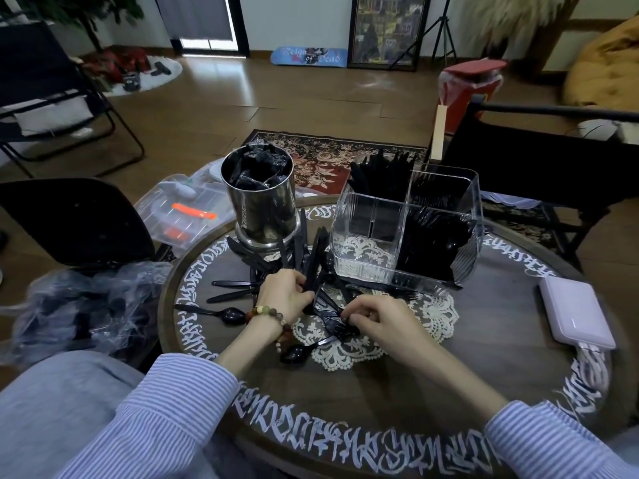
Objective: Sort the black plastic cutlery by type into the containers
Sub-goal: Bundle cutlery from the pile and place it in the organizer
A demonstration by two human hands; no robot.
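Note:
A loose pile of black plastic cutlery (273,267) lies in the middle of the round table. My left hand (285,297) grips a bundle of black knives (316,257) that stand up out of the pile. My right hand (383,321) pinches a black fork (337,326) lying on the lace doily. A steel canister (262,202) at the back holds black cutlery. A clear divided container (408,233) at the back right has black cutlery in its far and right compartments, while its near left compartment looks empty.
Two black spoons (231,314) (294,352) lie near my left wrist. A lilac box (575,311) sits at the table's right edge. Crumpled plastic bags (83,305) lie to the left, with black chairs (72,219) on both sides.

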